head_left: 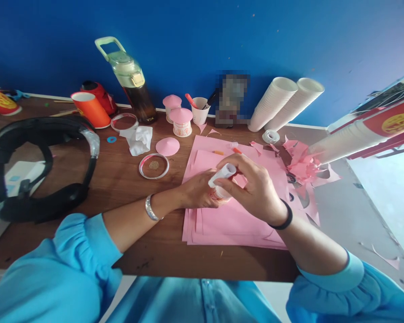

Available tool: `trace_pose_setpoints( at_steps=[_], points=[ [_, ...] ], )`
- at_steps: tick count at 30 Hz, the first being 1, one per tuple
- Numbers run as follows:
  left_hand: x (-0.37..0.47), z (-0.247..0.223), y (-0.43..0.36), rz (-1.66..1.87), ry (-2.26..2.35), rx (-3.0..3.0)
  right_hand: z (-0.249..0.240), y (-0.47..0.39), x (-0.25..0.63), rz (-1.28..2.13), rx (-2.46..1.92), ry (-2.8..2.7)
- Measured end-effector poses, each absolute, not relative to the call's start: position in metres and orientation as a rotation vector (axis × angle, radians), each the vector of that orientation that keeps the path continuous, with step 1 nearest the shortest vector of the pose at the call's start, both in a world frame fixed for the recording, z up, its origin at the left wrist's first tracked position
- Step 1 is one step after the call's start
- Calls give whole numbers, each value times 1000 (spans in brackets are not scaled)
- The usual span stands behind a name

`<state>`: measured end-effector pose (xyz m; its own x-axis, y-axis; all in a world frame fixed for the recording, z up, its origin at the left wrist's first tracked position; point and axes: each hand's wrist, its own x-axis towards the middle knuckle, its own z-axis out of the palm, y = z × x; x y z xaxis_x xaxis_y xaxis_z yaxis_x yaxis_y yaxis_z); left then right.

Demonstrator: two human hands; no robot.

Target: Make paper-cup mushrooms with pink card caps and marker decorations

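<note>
While the left hand [199, 188] holds a printed cup [222, 194], the right hand [256, 184] pinches a white tube [227, 172]

As both hands meet above the pink paper [235, 224], the left fingers curl around the side of the cup; some of those fingers are hidden, so I cannot tell how firmly they press. The right thumb and forefinger pinch the tube between them – it tilts above the cup, one end facing up. Whether the tube touches the cup is hidden by the hands. Both things are over the middle of the pink paper, which lies in a loose stack on the brown table [121, 242].

Just left of the paper are a pink cone [167, 146] and, nearer the person, a ring [140, 167] lying flat. Beyond its far left corner stand two little cups with pink pointed roofs [182, 115] – one partly behind the other – and a white cup [199, 113] with tools in it. Past the far right corner, two leaning stacks of white cups [272, 105] rise near a roll of tape [271, 136]. Crumpled pink scraps [301, 157] sit along the paper's right side. Well to the left of the paper is a bottle [131, 85] with a raised handle.
</note>
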<state>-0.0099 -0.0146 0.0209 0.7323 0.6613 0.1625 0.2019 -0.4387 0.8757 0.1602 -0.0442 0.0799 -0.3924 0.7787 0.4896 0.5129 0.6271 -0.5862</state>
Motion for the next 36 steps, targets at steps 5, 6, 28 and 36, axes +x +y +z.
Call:
trace_pose_setpoints(
  at_steps=[5, 6, 28, 36],
  points=[
    [-11, 24, -16, 618, 690, 2021, 79, -44, 164, 324, -1054, -1991],
    [-10, 24, -16, 619, 698, 2033, 77, -44, 164, 304, -1046, -2005],
    [-10, 22, -12, 626, 541, 2115, 83, -59, 168, 339, -910, -2237],
    [-10, 25, -12, 539, 589, 2131, 93, -73, 184, 415, -959, -2235]
  ],
)
